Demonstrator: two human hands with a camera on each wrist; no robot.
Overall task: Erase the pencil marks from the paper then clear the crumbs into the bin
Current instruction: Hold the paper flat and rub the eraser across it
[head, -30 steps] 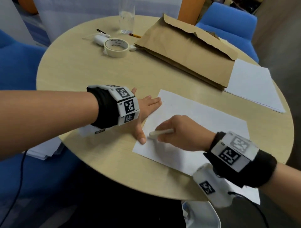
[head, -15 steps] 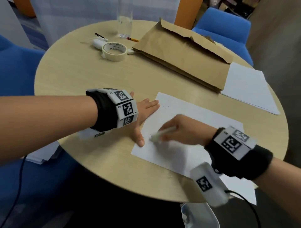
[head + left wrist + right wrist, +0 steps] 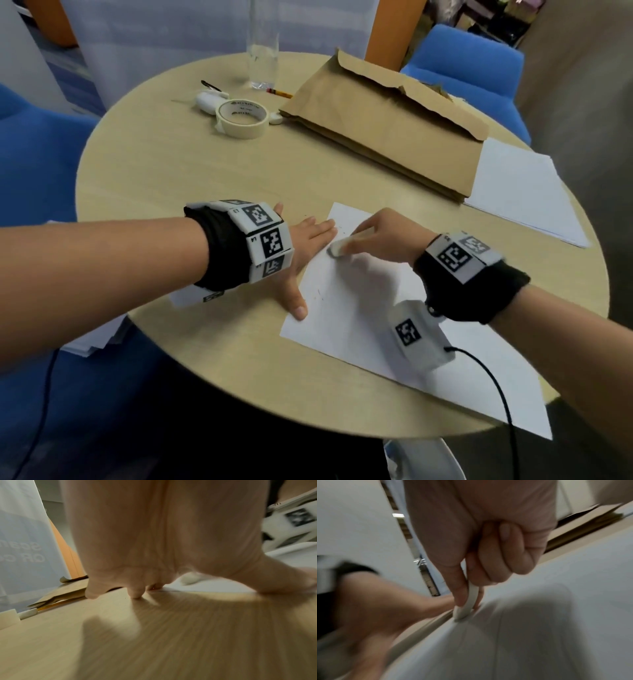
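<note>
R hand (image 3: 383,236) pinches a flat white eraser (image 3: 337,247) btwn thumb and fingers, its tip on the paper (image 3: 346,308) near the sheet's left edge, far corner. L hand (image 3: 305,246) lies flat, fingers straight, pinning that same edge; thumb reaches toward the near corner. Paper overhangs the round table (image 3: 164,178) at its near-right rim. Bare tabletop lies left of the sheet; brown envelope (image 3: 387,126) and tape roll (image 3: 242,118) sit well apart at the far side.
</note>
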